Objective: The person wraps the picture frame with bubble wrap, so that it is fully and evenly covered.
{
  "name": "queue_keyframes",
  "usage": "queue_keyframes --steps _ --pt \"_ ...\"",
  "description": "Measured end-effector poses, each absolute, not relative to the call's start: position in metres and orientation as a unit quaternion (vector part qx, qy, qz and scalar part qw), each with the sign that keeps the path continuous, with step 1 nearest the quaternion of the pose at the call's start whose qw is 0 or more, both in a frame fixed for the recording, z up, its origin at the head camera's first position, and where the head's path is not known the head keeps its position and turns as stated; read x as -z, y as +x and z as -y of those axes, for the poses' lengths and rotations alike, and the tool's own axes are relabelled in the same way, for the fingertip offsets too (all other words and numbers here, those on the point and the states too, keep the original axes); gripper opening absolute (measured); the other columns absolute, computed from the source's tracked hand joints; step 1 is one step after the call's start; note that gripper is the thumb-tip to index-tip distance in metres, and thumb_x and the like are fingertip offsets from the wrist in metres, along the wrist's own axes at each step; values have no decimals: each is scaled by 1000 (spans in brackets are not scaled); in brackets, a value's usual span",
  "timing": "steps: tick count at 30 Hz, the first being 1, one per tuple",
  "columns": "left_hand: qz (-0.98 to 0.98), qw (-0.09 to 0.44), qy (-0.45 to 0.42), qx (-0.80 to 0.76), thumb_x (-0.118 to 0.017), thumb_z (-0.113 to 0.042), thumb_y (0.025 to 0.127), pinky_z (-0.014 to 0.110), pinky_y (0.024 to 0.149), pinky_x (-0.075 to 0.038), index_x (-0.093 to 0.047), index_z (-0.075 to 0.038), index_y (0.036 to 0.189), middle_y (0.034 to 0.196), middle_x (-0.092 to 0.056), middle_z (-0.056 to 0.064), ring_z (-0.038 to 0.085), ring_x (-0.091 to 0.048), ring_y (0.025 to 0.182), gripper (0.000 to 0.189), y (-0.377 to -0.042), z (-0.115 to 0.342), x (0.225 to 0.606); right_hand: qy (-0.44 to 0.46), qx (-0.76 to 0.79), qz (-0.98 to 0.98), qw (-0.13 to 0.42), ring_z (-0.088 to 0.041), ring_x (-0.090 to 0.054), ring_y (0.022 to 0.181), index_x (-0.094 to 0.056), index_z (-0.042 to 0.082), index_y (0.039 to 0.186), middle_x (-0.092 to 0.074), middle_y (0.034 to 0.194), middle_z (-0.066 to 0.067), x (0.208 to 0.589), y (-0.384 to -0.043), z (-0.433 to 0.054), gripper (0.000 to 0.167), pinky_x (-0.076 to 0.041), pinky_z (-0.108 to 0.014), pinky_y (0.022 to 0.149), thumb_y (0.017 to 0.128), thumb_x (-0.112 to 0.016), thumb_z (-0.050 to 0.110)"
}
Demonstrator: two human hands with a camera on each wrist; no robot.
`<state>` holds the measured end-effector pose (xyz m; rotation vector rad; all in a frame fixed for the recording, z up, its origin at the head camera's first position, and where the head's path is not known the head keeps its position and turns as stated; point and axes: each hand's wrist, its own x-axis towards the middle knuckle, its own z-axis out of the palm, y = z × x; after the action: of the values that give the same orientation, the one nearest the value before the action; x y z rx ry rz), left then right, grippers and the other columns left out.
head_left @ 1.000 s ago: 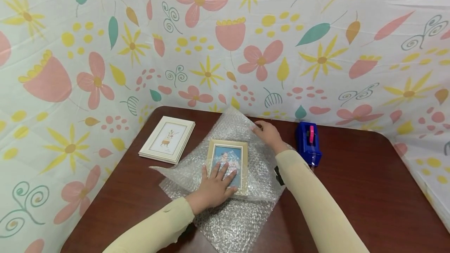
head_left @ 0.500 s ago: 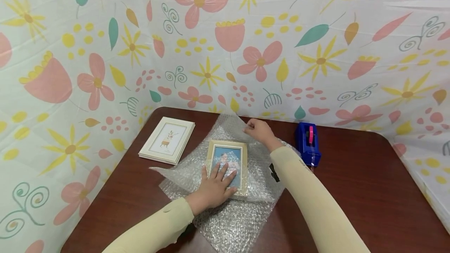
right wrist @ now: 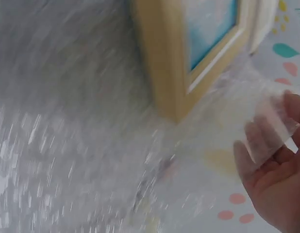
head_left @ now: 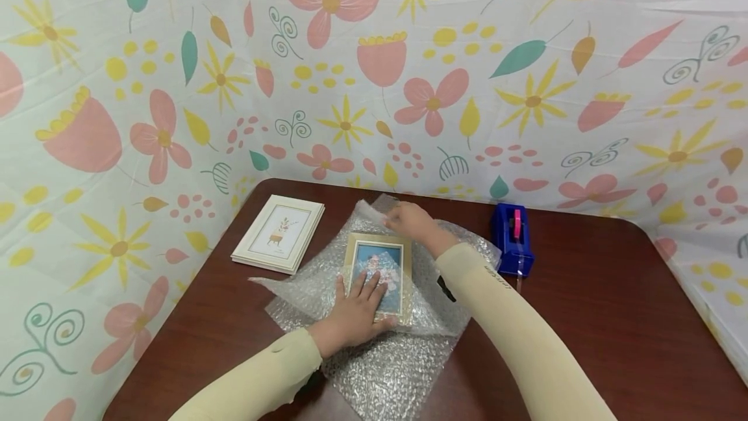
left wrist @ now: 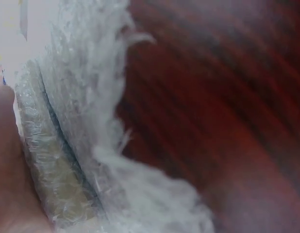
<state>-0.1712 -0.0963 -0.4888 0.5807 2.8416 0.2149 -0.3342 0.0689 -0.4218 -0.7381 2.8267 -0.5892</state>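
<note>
Picture frame (head_left: 407, 262), one, gold-edged, face up on a sheet of bubble wrap (head_left: 391, 375) near the middle of the table (head_left: 596, 317); a layer of wrap covers its lower part. Left hand (head_left: 353, 317): fingers straight and spread, pressing that layer against the frame. Right hand (head_left: 411, 221): fingers bent, pinching the sheet's far corner above the frame's top edge. Step in hand, by judgement: wrapping, far flap being folded. Next move likely calls for drawing that corner over the glass under steady left-hand pressure. Also present: white frames (head_left: 277, 232), stacked left; blue tape dispenser (head_left: 510, 242), right.
</note>
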Motion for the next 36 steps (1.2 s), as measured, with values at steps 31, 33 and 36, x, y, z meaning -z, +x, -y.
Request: queue_keyframes --steps 31,33,36 --pt "-975 75 211 -13 -57 -73 89 70 119 -32 -39 -23 159 168 -35 7 31 -36 155 88 -171 97 485 -296 263 -900 180 -45 -29 155 -36 16 160 -29 167 -23 449 -277 -78 50 -28 -66 123 112 -38 30" --pt "-975 75 210 -10 -57 -74 89 69 119 -33 -39 -24 159 168 -35 7 31 -36 155 88 -171 96 485 -305 264 -897 178 -45 -27 156 -35 16 161 -30 167 -22 453 -273 -77 50 -27 -67 123 112 -37 28" --pt "-975 79 209 -13 -56 -74 89 70 119 -32 -38 -24 160 168 -34 8 31 -35 155 88 -171 96 486 -305 272 -895 178 -46 -22 157 -35 14 161 -29 167 -21 458 -266 -76 50 -23 -70 123 112 -37 25"
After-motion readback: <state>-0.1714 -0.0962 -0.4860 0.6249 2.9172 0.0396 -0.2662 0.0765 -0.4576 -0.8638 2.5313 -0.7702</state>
